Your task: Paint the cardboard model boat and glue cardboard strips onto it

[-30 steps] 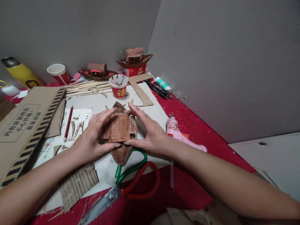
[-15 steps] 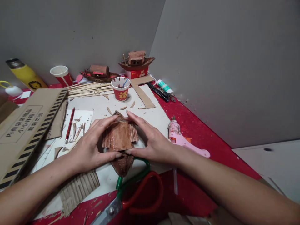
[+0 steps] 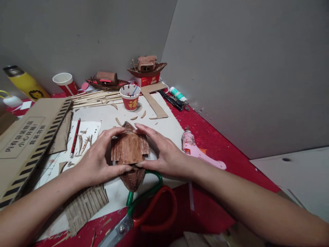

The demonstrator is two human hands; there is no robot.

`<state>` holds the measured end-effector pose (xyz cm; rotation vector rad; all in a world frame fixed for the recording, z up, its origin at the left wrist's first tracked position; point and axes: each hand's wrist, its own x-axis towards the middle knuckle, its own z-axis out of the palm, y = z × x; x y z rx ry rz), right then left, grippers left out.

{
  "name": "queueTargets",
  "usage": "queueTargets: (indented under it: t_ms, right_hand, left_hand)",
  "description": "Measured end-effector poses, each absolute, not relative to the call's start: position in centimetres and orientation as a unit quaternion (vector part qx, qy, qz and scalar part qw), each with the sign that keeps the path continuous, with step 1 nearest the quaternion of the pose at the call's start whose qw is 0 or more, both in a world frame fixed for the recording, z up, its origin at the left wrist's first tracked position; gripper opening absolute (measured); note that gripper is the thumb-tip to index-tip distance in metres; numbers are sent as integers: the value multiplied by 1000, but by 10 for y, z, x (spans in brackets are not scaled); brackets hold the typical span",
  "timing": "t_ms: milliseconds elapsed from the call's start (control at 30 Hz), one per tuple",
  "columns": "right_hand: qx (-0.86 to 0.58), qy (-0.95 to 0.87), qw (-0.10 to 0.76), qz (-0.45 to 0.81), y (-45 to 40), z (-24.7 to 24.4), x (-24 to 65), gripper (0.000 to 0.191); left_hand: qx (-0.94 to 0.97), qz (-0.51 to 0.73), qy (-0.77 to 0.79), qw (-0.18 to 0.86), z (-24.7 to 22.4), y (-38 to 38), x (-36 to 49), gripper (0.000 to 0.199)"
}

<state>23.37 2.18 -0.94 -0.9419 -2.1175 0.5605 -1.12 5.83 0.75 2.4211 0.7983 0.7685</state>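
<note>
A small brown model boat [image 3: 132,180] lies at the middle of the white board, its pointed ends facing away and toward me. Over its middle sits a brown roof piece [image 3: 130,147] with ribbed flaps on both sides. My left hand [image 3: 99,157] grips the boat from the left, thumb at the roof's near edge and fingers at its far edge. From the right, my right hand [image 3: 164,154] holds it the same way, its thumb close to the left one. The undersides of the fingers are partly hidden.
Green and red-handled scissors [image 3: 154,202] lie just in front of the boat. A pink glue gun [image 3: 203,157] is at the right, a cardboard box [image 3: 33,130] at the left. Behind stand a paint-stained cup [image 3: 130,103] and two model boats [image 3: 106,80].
The whole view has shifted slightly, so things appear a little further left. Both hands keep nearly the same hold on the boat.
</note>
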Motion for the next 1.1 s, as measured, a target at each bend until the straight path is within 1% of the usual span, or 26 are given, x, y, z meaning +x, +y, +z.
queueTargets:
  t_ms: [200, 333, 433, 567, 767, 1100]
  right_hand:
    - [-353, -858, 335, 164, 19, -5, 232, 102]
    - [-338, -866, 335, 154, 23, -3, 228, 104]
    - [-340, -862, 341, 158, 25, -3, 225, 102]
    - [-344, -856, 350, 165, 25, -3, 224, 100]
    - [-365, -841, 348, 194, 25, -3, 224, 100]
    - [-366, -835, 360, 198, 27, -4, 224, 97]
  left_hand:
    - [889, 296, 271, 221, 2, 57, -14, 95]
    - [889, 303, 263, 219, 2, 58, -13, 96]
    - [887, 307, 260, 226, 2, 58, -13, 95]
    - [882, 308, 264, 239, 0, 58, -12, 91]
    - [883, 306, 274, 228, 2, 59, -11, 84]
    - [882, 295, 294, 221, 5, 57, -11, 65]
